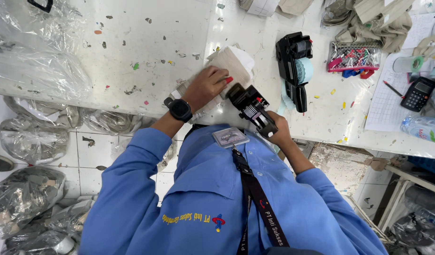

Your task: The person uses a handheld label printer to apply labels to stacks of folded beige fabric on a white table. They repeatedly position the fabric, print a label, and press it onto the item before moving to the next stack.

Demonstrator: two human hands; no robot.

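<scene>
Closest to you hangs your badge (230, 137) on a dark lanyard, over the blue shirt. Just beyond it your right hand (278, 130) has its fingers wrapped tight around the handle of a black label gun (251, 109), its nose at the near edge of the white table (170, 42). Your left hand (205, 87), with a black watch (179, 109) at the wrist, lies flat with fingers together, pressing on a stack of beige tags (232, 63); the gun's tip meets that stack by your fingertips.

Left of the stack the tabletop is open, dotted with paper scraps. To the right a second label gun (295, 66) lies close, then a clear case of coloured bits (353, 57), a pen (392, 88), a calculator (417, 93) and a ruled sheet (386, 106). Folded beige cloth (368, 19) crowds the far right corner.

Below the table's edge, plastic bags (33, 141) fill the tiled floor at your left. Your left palm hides part of the stack, and what the bags hold is hard to make out.
</scene>
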